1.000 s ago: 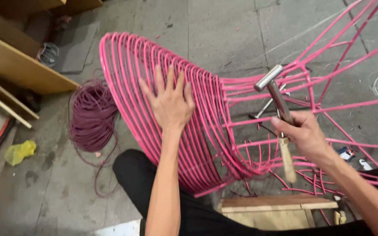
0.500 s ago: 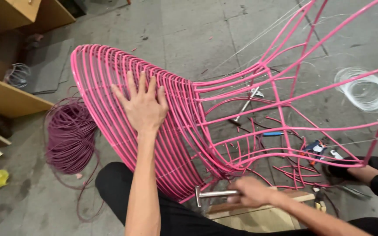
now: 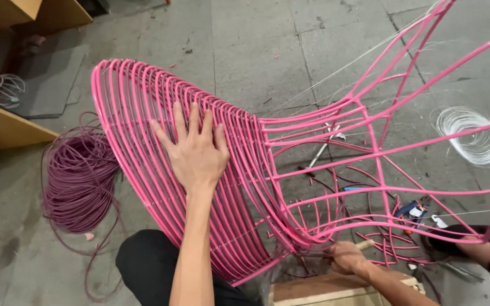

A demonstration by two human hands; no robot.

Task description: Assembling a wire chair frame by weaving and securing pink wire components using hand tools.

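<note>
There is a single view, from a camera on the person's head, tilted steeply down and forward over their own lap. It sits close: the left hand (image 3: 195, 152) fills the middle of the picture, the right hand (image 3: 346, 258) lies near the bottom edge. Ahead, the view takes in the pink wire frame (image 3: 290, 170) and, beyond it, the grey concrete floor (image 3: 267, 45) at the top.

Pink woven shell (image 3: 143, 130) blocks passage; open frame gaps (image 3: 336, 164) right admit hand.
</note>
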